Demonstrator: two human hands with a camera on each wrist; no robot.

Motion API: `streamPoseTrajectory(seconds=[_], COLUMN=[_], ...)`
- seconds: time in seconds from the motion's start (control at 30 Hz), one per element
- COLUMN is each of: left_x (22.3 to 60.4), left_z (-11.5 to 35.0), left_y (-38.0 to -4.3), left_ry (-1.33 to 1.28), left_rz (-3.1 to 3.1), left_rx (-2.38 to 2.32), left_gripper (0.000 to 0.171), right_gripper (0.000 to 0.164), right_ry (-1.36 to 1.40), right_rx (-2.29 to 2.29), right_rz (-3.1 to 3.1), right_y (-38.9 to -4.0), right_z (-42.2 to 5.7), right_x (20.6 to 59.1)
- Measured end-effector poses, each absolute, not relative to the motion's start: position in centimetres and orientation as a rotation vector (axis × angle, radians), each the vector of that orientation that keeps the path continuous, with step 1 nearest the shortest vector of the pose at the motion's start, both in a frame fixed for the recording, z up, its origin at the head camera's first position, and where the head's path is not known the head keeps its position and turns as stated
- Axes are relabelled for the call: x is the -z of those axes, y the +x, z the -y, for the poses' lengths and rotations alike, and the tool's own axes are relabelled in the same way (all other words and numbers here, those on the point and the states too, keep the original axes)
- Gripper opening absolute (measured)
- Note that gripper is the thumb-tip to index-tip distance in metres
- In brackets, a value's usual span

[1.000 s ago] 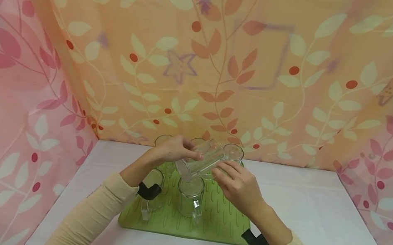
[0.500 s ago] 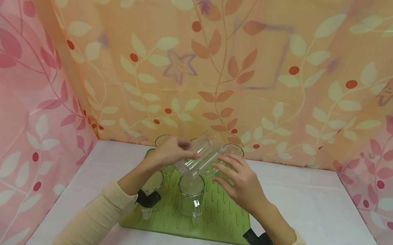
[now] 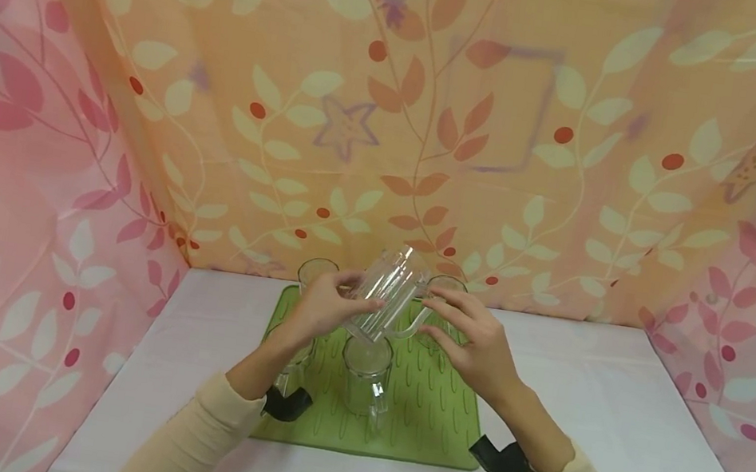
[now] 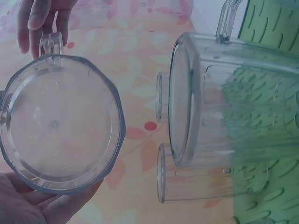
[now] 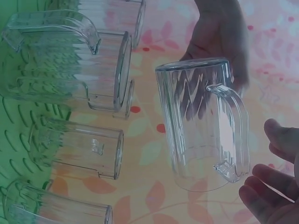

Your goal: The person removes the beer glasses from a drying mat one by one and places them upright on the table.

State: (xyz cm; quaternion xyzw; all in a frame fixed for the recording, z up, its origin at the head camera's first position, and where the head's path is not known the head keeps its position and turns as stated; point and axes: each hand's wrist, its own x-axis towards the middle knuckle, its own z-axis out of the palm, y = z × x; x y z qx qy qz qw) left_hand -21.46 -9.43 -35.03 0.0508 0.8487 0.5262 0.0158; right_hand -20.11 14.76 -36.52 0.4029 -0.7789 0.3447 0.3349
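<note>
A clear mug [image 3: 380, 293] is held tilted above the green mat, its base angled down toward me. My left hand [image 3: 328, 306] grips its side, the thumb across the near face and the other fingers behind. The left wrist view looks straight at the mug's faceted base [image 4: 60, 126]. Its handle [image 5: 240, 130] points right, toward my right hand [image 3: 472, 342]. The fingers of that hand are spread and loosely bent beside the handle; a small gap shows between them in the right wrist view.
A ribbed green drying mat [image 3: 429, 437] lies on the white tabletop [image 3: 612, 430]. On it stand an upright mug [image 3: 365, 379] at front centre, another mug [image 3: 289, 377] partly behind my left wrist, and glasses at back left [image 3: 319, 268] and back right [image 3: 449, 285]. Patterned cloth hangs behind.
The held mug has turned more upright and risen slightly, and its handle now shows at the right. My right fingers have come away from the mug and spread. The left hand keeps its grip.
</note>
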Motion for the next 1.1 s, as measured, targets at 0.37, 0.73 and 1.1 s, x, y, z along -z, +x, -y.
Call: streamPoseTrajectory(seconds=[0.37,0.73,1.1], left_x=[36.3,37.9,39.4], left_z=[9.0,8.1,7.4], left_y=[-20.4,-19.1,-18.5], left_ry=[0.135,0.115,0.211], left_rz=[-2.696,-2.734,-2.777], left_rx=[-1.773,-1.973,-2.159], left_gripper=[0.071,0.074,0.073], right_gripper=[0.050,0.048,0.044], right_ry=[0.954,0.844,0.687], right_rx=[-1.037,-1.416,-1.836], right_rz=[2.026,2.116,2.175], right_y=[-20.2,-19.7,-19.5], right_z=[-15.0,-15.1,-14.9], right_x=[36.5,36.9,37.1])
